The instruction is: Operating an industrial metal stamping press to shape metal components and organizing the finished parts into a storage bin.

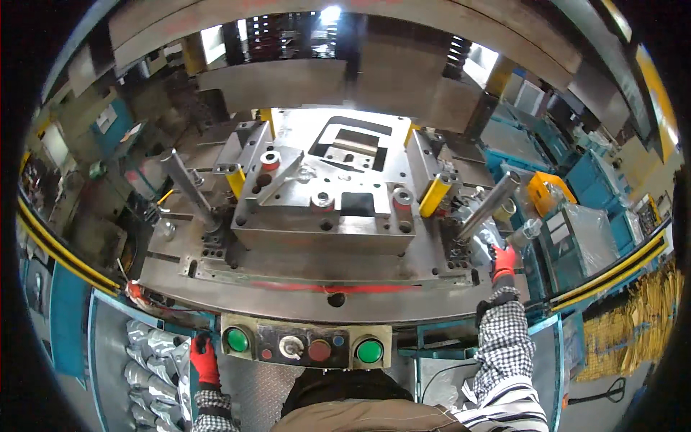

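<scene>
My left hand [205, 362], in a red glove with dark fingertips, is closed beside the right rim of a grey bin at the lower left. What it holds, if anything, is hidden. Shiny formed metal parts [150, 383] lie stacked in that bin. My right hand [504, 262], gloved the same way, reaches out past the right end of the press bed. Its fingers are closed at the edge of a shiny sheet-metal part [485, 243]. Between and beyond my hands stands a steel die [324, 234] with a bright flat plate [295, 126] at its back.
A control box [306, 345] with two green buttons sits before my waist. Slanted steel posts [188, 189] and yellow posts [435, 195] flank the die. The upper press tooling [288, 83] hangs above. At right are a clear bottle [525, 232], an orange bin [551, 191] and teal crates [515, 140].
</scene>
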Tool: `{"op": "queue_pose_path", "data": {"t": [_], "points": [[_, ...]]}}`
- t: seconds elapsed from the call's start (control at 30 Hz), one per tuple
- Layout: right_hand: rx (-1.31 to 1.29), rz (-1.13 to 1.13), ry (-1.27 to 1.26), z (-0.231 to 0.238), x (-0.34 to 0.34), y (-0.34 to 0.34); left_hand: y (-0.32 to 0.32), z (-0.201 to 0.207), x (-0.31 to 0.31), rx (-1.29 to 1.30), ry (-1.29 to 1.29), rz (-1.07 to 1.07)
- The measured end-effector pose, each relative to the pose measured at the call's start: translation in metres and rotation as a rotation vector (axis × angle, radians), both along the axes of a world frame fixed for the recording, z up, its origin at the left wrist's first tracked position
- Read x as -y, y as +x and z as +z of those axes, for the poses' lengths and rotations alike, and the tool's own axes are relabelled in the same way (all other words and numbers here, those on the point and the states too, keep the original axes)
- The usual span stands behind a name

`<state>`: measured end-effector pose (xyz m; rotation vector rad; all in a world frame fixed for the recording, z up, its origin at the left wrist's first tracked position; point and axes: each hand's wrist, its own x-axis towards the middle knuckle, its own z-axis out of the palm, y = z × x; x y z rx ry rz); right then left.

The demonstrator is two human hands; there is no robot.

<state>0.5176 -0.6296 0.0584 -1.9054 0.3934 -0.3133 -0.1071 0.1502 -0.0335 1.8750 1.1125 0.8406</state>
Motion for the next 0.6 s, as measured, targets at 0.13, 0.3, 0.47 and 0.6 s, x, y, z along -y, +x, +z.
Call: {"op": "queue_pose_path", "data": {"t": [0.13, 0.3, 0.47, 0.6], "points": [[0.34, 0.031, 0.258, 0.011, 0.089, -0.035, 0.047, -0.028, 0.018, 0.117, -0.17, -0.079], [0.232, 0.123, 0.103, -0.009, 0.115, -0.209, 0.051, -0.049, 0.031, 0.079, -0.214, -0.055], [0.305, 0.476, -0.948, 0.03, 0.11, -0.308, 0.068, -0.075, 0.041, -0.257, -0.015, -0.054], [0.145, 0.538, 0.175, 0.117, -0.073, -0.263, 0.064, -0.067, 0.041, -0.284, 0.009, 0.011]]}}
